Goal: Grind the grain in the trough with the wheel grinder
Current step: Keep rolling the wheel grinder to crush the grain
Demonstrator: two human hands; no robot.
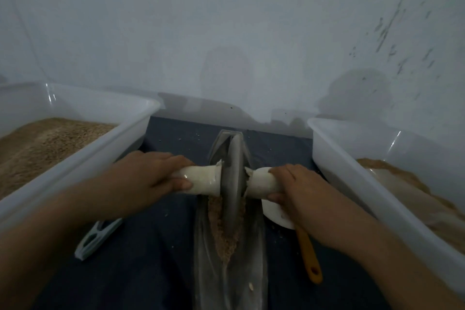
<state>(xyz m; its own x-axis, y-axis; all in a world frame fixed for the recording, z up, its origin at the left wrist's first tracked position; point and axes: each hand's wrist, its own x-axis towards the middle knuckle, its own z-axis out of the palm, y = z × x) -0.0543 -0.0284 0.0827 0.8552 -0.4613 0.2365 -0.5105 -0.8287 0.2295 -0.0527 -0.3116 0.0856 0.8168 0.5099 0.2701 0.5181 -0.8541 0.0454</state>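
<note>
Grain (227,229) down in the trough (254,246), brownish and crumbly, heaped along the groove on the near side of the wheel (232,178). Trough long and boat-shaped, dark metal, lying on a dark blue cloth (156,272) and running straight away toward the wall (226,33). Wheel standing upright on edge in the groove, roughly at the trough's middle, rim down in the grain. White handle (201,180) sticking out of each side of the wheel like an axle, a bit ragged where it meets the disc.

Left hand (148,176) wrapped round the left end of the handle, fingers over the top, thumb underneath. Right hand (289,189) gripping the right end the same way, fingers curled over and thumb tucked under. Both forearms reaching in from the bottom corners.

Just right of the trough, half hidden under the right hand, something white and round (276,214), maybe a small dish, hard to tell in this light. Orange handle (308,257) poking out from below it, hole at the near end. Left of the trough, a pale green plastic piece (97,239) with cutouts lying flat on the cloth.

Big white tub (83,161) on the left, holding tan grain. Another white tub (357,184) on the right with a darker brown heap in it. A few stray bits scattered on the cloth near the trough's far tip.
</note>
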